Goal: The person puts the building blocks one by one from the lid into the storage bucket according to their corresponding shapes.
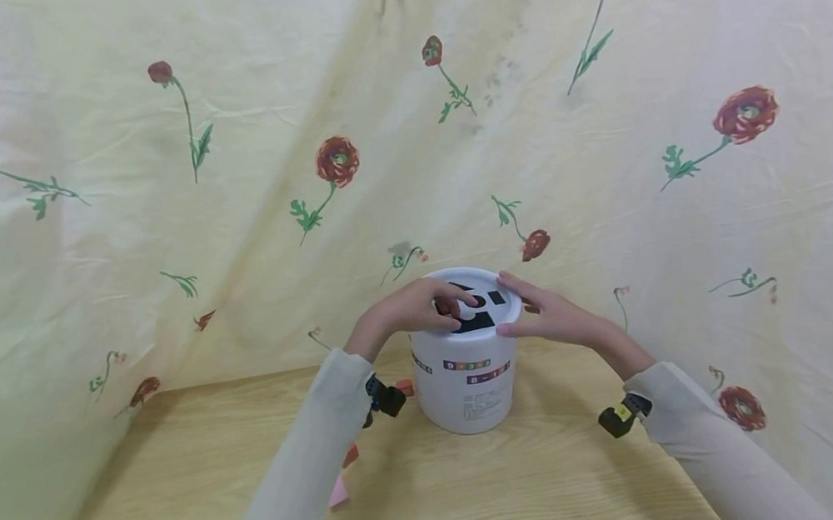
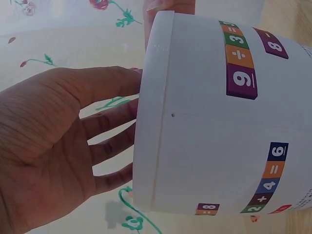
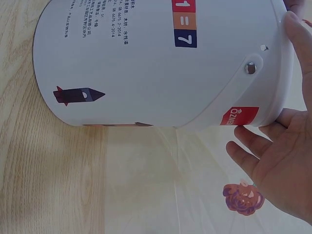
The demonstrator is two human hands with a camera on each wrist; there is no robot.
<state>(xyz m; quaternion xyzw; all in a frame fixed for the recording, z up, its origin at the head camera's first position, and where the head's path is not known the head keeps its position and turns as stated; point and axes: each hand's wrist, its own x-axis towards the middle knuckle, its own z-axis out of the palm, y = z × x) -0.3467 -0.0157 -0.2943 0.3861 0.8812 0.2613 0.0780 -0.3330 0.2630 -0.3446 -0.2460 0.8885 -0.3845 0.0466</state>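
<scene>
A white plastic bucket [image 1: 466, 381] with coloured number stickers stands on the wooden table [image 1: 484, 496]. Its white lid [image 1: 463, 276] has dark shape cut-outs. My left hand [image 1: 451, 303] lies over the lid from the left, fingers spread across the top. In the left wrist view those fingers [image 2: 112, 112] run fairly straight past the lid's rim beside the bucket [image 2: 209, 122]. My right hand [image 1: 534, 311] touches the lid's right edge. In the right wrist view its thumb [image 3: 295, 34] lies along the rim of the bucket [image 3: 156, 63], the other fingers loose.
Small blocks lie on the table left of the bucket: two red ones [image 1: 404, 388] [image 1: 350, 455] and a pink one [image 1: 338, 492], partly behind my left sleeve. A floral cloth [image 1: 154, 193] hangs close behind and on both sides.
</scene>
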